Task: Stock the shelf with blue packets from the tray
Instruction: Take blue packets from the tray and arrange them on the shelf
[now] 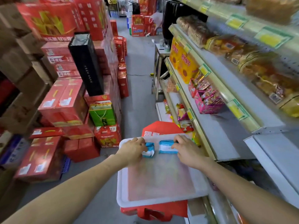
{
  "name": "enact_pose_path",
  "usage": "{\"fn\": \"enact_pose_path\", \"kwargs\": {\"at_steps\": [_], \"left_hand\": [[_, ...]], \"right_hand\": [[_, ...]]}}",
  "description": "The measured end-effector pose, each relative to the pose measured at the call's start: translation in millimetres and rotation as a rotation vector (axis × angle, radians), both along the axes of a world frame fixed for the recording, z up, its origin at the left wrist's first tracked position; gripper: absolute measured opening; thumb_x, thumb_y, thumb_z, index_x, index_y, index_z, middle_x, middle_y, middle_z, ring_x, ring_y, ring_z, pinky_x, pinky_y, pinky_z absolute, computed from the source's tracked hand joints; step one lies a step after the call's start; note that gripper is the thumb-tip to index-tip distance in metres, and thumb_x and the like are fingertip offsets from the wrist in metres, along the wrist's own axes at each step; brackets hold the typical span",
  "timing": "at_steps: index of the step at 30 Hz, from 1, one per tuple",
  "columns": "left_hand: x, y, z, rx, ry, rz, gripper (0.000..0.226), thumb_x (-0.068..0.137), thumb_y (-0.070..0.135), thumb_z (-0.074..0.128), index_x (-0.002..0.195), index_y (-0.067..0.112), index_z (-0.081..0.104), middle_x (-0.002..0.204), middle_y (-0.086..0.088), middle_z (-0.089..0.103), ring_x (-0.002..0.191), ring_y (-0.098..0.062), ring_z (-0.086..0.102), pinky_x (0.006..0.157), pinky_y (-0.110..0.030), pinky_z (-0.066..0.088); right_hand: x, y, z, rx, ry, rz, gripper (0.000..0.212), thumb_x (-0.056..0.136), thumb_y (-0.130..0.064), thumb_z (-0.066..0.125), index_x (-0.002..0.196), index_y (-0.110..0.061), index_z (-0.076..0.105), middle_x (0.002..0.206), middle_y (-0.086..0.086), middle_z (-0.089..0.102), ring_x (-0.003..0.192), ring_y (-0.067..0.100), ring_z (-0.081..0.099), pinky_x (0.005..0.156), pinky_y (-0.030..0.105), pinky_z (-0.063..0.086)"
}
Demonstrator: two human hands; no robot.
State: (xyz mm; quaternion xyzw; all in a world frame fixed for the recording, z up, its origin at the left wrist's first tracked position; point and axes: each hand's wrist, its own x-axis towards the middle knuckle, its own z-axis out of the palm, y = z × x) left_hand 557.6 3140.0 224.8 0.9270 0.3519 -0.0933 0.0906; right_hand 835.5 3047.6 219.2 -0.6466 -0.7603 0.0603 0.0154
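A white plastic tray (160, 180) rests on a red box in the aisle, low in the middle of the view. Two blue and white packets lie at its far end. My left hand (132, 150) grips the left blue packet (149, 150), its fingers curled over it. My right hand (188, 150) grips the right blue packet (166, 147) at its right end. Both packets still sit on the tray. The grey shelf (215, 135) to the right has a bare stretch beside the tray.
Shelving on the right carries a pink snack box (208, 101), yellow boxes (182, 62) and bagged bread. Stacks of red cartons (64, 104) and a green gift bag (102, 113) line the left side. A grey floor aisle (139, 88) runs ahead between them.
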Motion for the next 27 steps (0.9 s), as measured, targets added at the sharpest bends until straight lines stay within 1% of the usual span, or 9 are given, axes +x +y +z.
{"fn": "enact_pose_path", "kwargs": {"at_steps": [4, 7, 9, 13, 15, 18, 21, 24, 27], "left_hand": [[-3, 1, -10, 0.076, -0.009, -0.039, 0.041, 0.09, 0.023, 0.057, 0.128, 0.031, 0.069, 0.13, -0.003, 0.055, 0.115, -0.031, 0.057, 0.093, -0.047, 0.052], [-6, 0, -13, 0.06, 0.009, -0.046, 0.042, 0.093, 0.023, 0.054, 0.133, 0.033, 0.067, 0.132, -0.002, 0.057, 0.119, -0.03, 0.055, 0.096, -0.044, 0.05], [-7, -1, -16, 0.022, 0.03, -0.038, 0.047, 0.096, 0.021, 0.051, 0.138, 0.036, 0.063, 0.136, 0.0, 0.056, 0.124, -0.029, 0.053, 0.099, -0.043, 0.048], [-5, -3, -23, -0.048, 0.037, -0.003, 0.056, 0.095, 0.014, 0.05, 0.144, 0.04, 0.056, 0.139, 0.003, 0.056, 0.127, -0.028, 0.054, 0.099, -0.041, 0.048], [-3, -3, -25, -0.087, 0.046, 0.021, 0.054, 0.096, 0.013, 0.053, 0.144, 0.036, 0.057, 0.143, 0.004, 0.055, 0.129, -0.028, 0.056, 0.1, -0.04, 0.049], [0, -3, -23, -0.105, 0.041, 0.016, 0.042, 0.097, 0.014, 0.057, 0.136, 0.029, 0.063, 0.141, 0.005, 0.058, 0.128, -0.027, 0.058, 0.098, -0.035, 0.048], [1, 7, -4, -0.162, 0.026, -0.004, 0.048, 0.092, 0.009, 0.054, 0.129, 0.035, 0.066, 0.135, 0.009, 0.061, 0.124, -0.022, 0.059, 0.089, -0.029, 0.046], [7, 27, 41, -0.189, -0.045, -0.033, 0.065, 0.081, 0.003, 0.045, 0.123, 0.048, 0.064, 0.134, 0.013, 0.062, 0.119, -0.021, 0.062, 0.096, -0.039, 0.053], [28, 49, 107, -0.152, -0.108, -0.118, 0.061, 0.084, 0.001, 0.05, 0.124, 0.044, 0.067, 0.133, 0.01, 0.063, 0.118, -0.018, 0.06, 0.098, -0.034, 0.049]], "right_hand": [[-5, -7, -2, 0.086, -0.082, 0.018, 0.025, 0.081, -0.008, 0.061, 0.102, -0.016, 0.072, 0.115, 0.002, 0.052, 0.107, 0.026, 0.055, 0.074, 0.036, 0.051], [-8, -10, -3, 0.106, -0.122, 0.026, 0.023, 0.075, -0.008, 0.067, 0.094, -0.019, 0.073, 0.108, 0.001, 0.054, 0.097, 0.025, 0.058, 0.065, 0.033, 0.047], [-9, -7, -6, 0.07, -0.117, 0.038, 0.025, 0.073, -0.009, 0.069, 0.093, -0.022, 0.074, 0.103, 0.0, 0.058, 0.094, 0.025, 0.06, 0.069, 0.033, 0.047], [-16, 0, -13, -0.101, -0.122, 0.061, 0.037, 0.089, -0.009, 0.053, 0.117, -0.026, 0.07, 0.117, 0.002, 0.059, 0.111, 0.029, 0.055, 0.092, 0.041, 0.045], [-20, 3, -13, -0.157, -0.138, 0.044, 0.043, 0.09, -0.004, 0.051, 0.122, -0.028, 0.067, 0.118, 0.002, 0.057, 0.113, 0.029, 0.055, 0.092, 0.04, 0.045], [-24, 5, -7, -0.245, -0.068, 0.039, 0.05, 0.088, 0.003, 0.055, 0.125, -0.028, 0.068, 0.117, 0.001, 0.059, 0.116, 0.026, 0.057, 0.089, 0.038, 0.047], [-22, 9, 15, -0.295, -0.004, 0.061, 0.05, 0.088, 0.003, 0.052, 0.121, -0.031, 0.07, 0.12, -0.002, 0.061, 0.117, 0.022, 0.058, 0.083, 0.035, 0.046], [-15, 15, 62, -0.291, 0.029, 0.072, 0.048, 0.09, 0.002, 0.05, 0.119, -0.033, 0.066, 0.125, -0.003, 0.059, 0.117, 0.02, 0.056, 0.085, 0.034, 0.045], [1, 17, 126, -0.252, 0.028, 0.047, 0.047, 0.089, 0.006, 0.05, 0.117, -0.031, 0.061, 0.119, -0.008, 0.054, 0.114, 0.018, 0.054, 0.083, 0.031, 0.041]]}}
